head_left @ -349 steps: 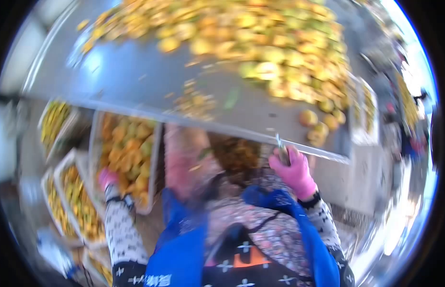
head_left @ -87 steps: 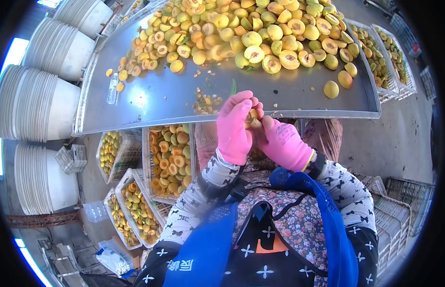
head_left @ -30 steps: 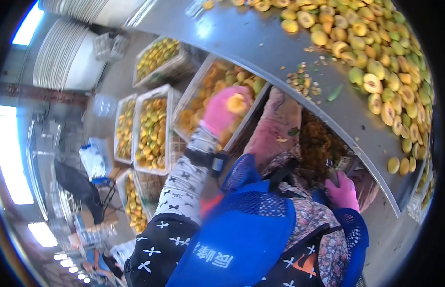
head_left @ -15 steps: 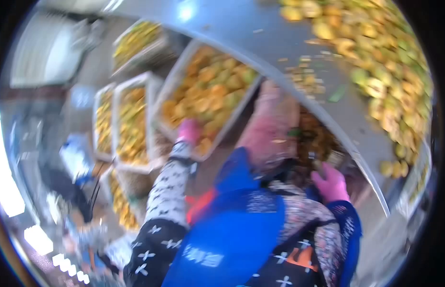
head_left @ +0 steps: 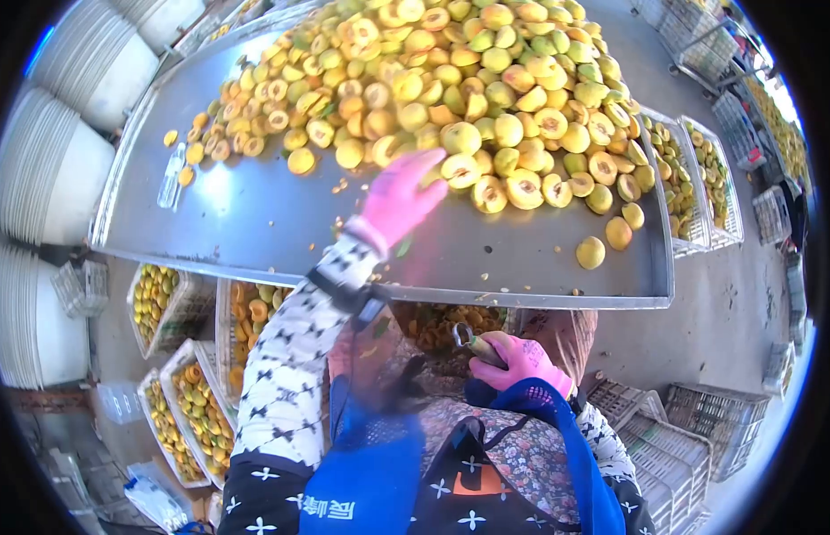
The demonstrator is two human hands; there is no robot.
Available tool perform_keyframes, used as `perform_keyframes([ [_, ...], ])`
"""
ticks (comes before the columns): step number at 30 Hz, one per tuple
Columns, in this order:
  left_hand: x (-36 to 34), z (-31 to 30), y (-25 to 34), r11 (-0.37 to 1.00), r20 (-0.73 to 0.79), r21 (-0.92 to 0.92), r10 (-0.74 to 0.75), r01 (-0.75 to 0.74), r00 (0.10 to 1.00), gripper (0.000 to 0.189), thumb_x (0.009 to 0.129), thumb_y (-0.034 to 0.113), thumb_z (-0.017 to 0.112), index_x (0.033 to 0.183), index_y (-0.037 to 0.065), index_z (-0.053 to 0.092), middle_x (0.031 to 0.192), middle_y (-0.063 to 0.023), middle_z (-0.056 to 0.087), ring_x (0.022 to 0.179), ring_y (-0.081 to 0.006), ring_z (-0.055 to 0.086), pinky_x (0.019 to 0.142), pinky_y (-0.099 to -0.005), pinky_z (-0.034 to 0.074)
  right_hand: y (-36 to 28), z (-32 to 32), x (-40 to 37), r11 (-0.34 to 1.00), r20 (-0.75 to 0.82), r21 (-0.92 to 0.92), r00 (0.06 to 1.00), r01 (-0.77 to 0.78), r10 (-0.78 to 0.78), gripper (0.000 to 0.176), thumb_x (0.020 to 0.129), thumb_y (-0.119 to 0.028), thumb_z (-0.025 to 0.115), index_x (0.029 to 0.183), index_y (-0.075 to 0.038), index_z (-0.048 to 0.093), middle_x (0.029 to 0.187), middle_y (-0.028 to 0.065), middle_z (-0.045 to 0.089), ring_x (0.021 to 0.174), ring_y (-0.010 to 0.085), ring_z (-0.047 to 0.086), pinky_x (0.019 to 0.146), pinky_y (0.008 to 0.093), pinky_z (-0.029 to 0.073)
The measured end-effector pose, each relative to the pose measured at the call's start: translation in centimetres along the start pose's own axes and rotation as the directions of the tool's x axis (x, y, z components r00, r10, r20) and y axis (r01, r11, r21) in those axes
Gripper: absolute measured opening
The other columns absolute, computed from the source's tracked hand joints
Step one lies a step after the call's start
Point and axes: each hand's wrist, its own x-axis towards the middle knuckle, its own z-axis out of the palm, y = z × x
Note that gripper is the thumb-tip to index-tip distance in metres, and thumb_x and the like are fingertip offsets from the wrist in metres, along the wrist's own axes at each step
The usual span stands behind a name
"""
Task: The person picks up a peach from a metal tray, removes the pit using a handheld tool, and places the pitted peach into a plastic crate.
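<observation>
Yellow fruit [head_left: 462, 137]: heaped, whole and halved, across the far side of the metal table [head_left: 299, 214].
Metal table: rimmed; a clear bottle [head_left: 172, 176] lies near its left end.
Room: stacked white tubs [head_left: 76, 178] left of the table; fruit-filled crates [head_left: 698, 201] just off its right end; more fruit crates [head_left: 172, 392] below its near left side.
Edges: a strip of metal, dotted with scraps, runs between heap and near rim; concrete floor [head_left: 736, 308] shows right of the table, grey crates [head_left: 673, 455] lower down.
Left hand [head_left: 402, 198]: above the table at the heap's near edge, fingers extended, grasping nothing visible (contact with the fruit is unclear).
Right hand [head_left: 522, 364]: below the near rim, fingers closed round the handle of a loop-tipped tool [head_left: 486, 351].
Change: the left hand, previously at a crate below the table, is now over it; the right hand remains below the rim.
</observation>
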Motion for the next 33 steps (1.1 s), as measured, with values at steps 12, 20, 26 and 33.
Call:
perform_keyframes([
  [12, -3.3, 2.2, -0.7, 0.539, 0.336, -0.457, -0.631, 0.707, 0.699, 0.033, 0.085, 0.017, 0.071, 0.113, 0.011, 0.055, 0.104, -0.0062, 0.066, 0.100, -0.0275, 0.065, 0.081, -0.0407, 0.053, 1.0, -3.4, 1.0, 0.987, -0.357, 0.097, 0.930, 0.127, -0.085, 0.033, 0.087, -0.021, 0.070, 0.113, -0.003, 0.060, 0.085, 0.0168, 0.068, 0.077, 0.0325, 0.068, 0.068, 0.0393, 0.052],
  [20, -9.2, -1.7, 10.0, 0.044, 0.417, -0.891, -0.315, 0.452, 0.853, 0.039, 0.097, 0.024, 0.057, 0.131, 0.004, 0.051, 0.117, -0.0095, 0.060, 0.107, -0.0226, 0.060, 0.085, -0.0351, 0.051, -4.4, -1.6, 5.1, 0.937, -0.450, 0.145, 0.864, 0.318, -0.224, 0.036, 0.088, -0.022, 0.070, 0.115, -0.002, 0.058, 0.091, 0.0173, 0.068, 0.083, 0.0372, 0.067, 0.072, 0.0418, 0.053],
  [26, -11.1, -2.6, 13.3, -0.159, 0.332, -0.943, -0.446, 0.291, 0.831, 0.035, 0.102, 0.016, 0.049, 0.134, 0.005, 0.047, 0.127, -0.0153, 0.053, 0.105, -0.0244, 0.060, 0.081, -0.0355, 0.054, -4.6, -0.4, 4.4, 0.879, -0.455, -0.258, 0.752, 0.402, -0.477, 0.036, 0.086, -0.022, 0.071, 0.115, -0.006, 0.056, 0.093, 0.0183, 0.068, 0.083, 0.0397, 0.066, 0.068, 0.0457, 0.053],
  [33, -12.3, -2.7, 14.3, 0.946, -0.170, -0.319, 0.005, -0.060, 0.985, 0.040, 0.093, 0.000, 0.057, 0.132, -0.002, 0.048, 0.118, -0.0147, 0.060, 0.109, -0.0250, 0.060, 0.091, -0.0369, 0.052, -4.7, 0.6, 3.6, 0.818, -0.339, -0.483, 0.794, 0.313, -0.504, 0.030, 0.089, -0.030, 0.067, 0.103, -0.007, 0.053, 0.086, 0.0146, 0.062, 0.074, 0.0366, 0.064, 0.063, 0.0458, 0.051],
])
